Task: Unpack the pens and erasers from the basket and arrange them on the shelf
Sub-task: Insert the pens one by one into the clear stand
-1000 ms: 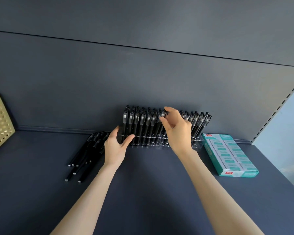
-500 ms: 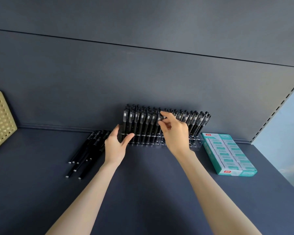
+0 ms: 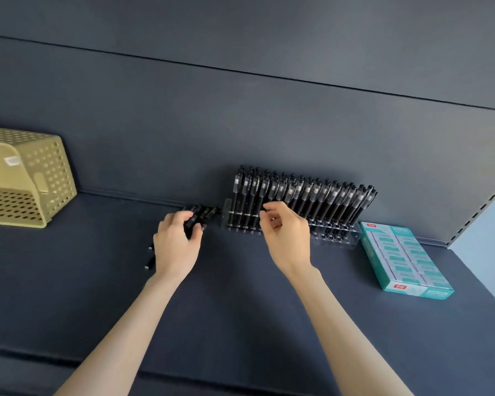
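The left hand sits left of centre, its fingers curled over a bunch of loose pens that lie flat on the shelf, with the thumb tucked against them in a grasp. A few pen tips poke out below the wrist. The right hand, at centre, has its fingers bent close in front of the rack; I cannot tell whether it pinches a pen or holds nothing.

The rack is clear, hard plastic with rows of round holes, set against the back panel. Slim black pens with clear clips stand in it, leaning right. Just right of it lies a flat rectangular eraser box, glossy teal and white. At the left edge of the frame a pale yellow plastic basket, perforated with round holes, lies tipped on its side. The shelf is dark and matte.
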The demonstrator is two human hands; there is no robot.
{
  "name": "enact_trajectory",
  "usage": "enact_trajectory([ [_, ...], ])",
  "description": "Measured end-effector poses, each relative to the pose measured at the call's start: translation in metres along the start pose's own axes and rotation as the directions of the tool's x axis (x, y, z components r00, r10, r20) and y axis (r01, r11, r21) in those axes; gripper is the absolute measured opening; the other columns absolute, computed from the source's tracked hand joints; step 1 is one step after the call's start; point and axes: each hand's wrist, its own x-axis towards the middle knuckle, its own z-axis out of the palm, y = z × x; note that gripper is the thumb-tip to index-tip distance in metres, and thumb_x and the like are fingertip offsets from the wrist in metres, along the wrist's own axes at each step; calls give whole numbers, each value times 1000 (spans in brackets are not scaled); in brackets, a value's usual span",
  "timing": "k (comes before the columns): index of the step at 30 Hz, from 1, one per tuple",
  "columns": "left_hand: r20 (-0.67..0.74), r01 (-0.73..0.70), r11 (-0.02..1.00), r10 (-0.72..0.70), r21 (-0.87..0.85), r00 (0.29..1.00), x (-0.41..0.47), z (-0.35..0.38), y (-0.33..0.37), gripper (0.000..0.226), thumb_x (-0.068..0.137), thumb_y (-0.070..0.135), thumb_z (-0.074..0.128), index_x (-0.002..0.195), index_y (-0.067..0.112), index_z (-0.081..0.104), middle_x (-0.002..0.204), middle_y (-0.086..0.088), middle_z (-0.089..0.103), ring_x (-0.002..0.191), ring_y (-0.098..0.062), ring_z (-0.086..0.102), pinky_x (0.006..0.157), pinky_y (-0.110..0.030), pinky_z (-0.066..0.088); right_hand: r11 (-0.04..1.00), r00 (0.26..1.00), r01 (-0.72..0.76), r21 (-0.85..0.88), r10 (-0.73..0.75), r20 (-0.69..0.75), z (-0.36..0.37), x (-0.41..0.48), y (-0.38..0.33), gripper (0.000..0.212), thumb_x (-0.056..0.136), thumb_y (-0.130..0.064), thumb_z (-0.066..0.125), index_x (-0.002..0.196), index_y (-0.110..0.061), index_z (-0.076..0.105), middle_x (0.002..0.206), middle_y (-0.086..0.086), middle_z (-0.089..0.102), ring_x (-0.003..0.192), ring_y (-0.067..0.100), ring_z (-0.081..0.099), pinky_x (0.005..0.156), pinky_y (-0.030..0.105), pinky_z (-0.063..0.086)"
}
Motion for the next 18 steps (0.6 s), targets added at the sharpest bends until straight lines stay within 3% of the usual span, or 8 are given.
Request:
enact_trajectory([
  [5,76,108,973,-126,203,989,10,-31,-37,44,91,34,60,125,8,55,125,-15,54,117,-33,46,96,-46,34,994,978,-110,-1,109,179,53,-14,-22,13,91,-23,57,100,-17,65,86,-3,66,79,12,60,77,34,52],
  [8,175,65,970,-108,233,979,24,-39,-56,53,89,44,60,127,9,53,126,-12,55,118,-31,46,96,-43,35,985,957,-170,-39,174,233,88,-19,-33,15,91,-25,56,103,-19,63,93,-3,66,86,13,61,78,32,51],
  [14,383,-124,979,53,164,922,55,-47,-79,59,84,52,62,125,11,54,118,-6,56,114,-25,48,94,-36,41,932,928,-312,-183,340,153,144,-10,-52,32,91,-34,56,118,-17,56,110,1,66,102,24,60,80,30,44],
  [18,533,-131,990,81,58,842,72,-47,-83,61,83,46,67,129,9,51,120,-6,53,115,-23,51,95,-35,42,883,889,-414,-223,444,107,159,-3,-57,41,87,-38,62,121,-17,53,113,2,62,105,25,57,81,31,42],
])
